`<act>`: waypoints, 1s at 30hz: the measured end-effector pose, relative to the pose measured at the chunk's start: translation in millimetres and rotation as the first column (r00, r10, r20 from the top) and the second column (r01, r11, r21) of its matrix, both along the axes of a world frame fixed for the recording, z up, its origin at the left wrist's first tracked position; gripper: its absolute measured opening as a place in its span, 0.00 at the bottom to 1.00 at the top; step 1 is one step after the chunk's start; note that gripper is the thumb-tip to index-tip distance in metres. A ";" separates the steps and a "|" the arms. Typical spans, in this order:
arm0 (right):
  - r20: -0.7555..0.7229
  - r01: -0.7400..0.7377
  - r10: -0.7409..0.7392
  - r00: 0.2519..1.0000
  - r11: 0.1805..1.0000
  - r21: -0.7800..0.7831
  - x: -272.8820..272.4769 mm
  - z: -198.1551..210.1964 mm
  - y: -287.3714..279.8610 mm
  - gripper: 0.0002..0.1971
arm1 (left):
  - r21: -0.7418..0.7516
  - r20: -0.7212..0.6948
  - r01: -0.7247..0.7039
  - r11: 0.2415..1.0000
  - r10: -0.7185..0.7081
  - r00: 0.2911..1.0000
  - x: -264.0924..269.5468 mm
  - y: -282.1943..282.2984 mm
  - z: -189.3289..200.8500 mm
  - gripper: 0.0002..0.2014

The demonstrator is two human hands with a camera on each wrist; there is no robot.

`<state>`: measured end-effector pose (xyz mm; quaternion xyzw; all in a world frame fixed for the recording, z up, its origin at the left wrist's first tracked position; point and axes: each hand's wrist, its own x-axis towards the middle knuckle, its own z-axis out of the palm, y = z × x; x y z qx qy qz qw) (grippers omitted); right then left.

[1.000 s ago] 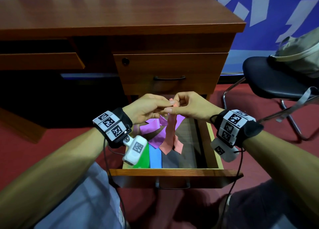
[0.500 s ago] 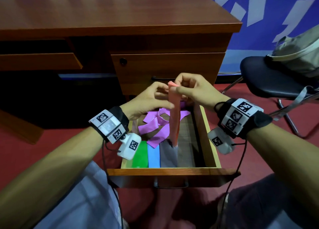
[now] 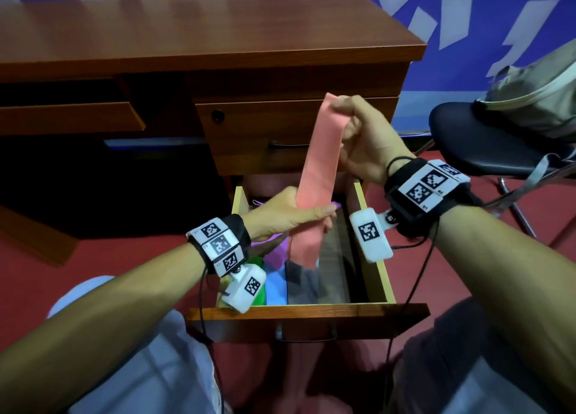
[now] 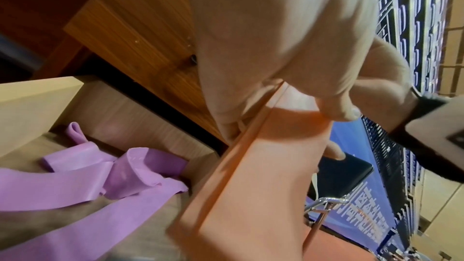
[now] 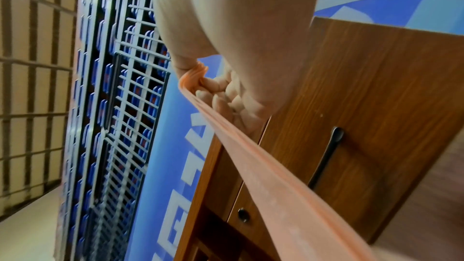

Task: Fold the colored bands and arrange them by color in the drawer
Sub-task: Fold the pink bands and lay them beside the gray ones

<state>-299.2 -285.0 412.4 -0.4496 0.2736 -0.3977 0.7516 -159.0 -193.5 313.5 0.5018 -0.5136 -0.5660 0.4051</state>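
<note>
Orange band point(image 3: 318, 176) held taut above the open drawer point(image 3: 378, 276), running from the right hand point(image 3: 364, 142) down to the left hand point(image 3: 286, 214). Right fingers point(image 5: 226, 94) curl around the band's top end, bunching it against the thumb; the right wrist view shows this bunching and the band running doubled, edge-on, which the head view shows only as a flat strip. Left hand grips the band lower down, thumb point(image 3: 322, 211) laid across its front, fingers wrapped behind; a loose tail hangs below those fingers into the drawer. The left wrist view shows the band's flat face just under the thumb tip point(image 4: 344, 114), and the purple band point(image 4: 120, 176) lying crumpled on the drawer floor below and left of the fingers; in the head view the left hand hides most of it. Only the head view shows the green band point(image 3: 258, 264) and blue band point(image 3: 276, 286) lying side by side at the drawer's near end, partly behind the left wrist camera. Closed upper drawer point(image 3: 265, 133) sits behind the right fingers. A chair point(image 3: 486, 145) carrying a bag point(image 3: 539, 102) stands well to the right of the right hand.
</note>
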 end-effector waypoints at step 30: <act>-0.599 -0.352 0.105 0.793 0.882 -0.312 -7.9 -95.9 -16.0 0.10 | 0.422 -0.172 -0.263 0.868 0.361 0.917 24.1 11.5 -0.7 0.05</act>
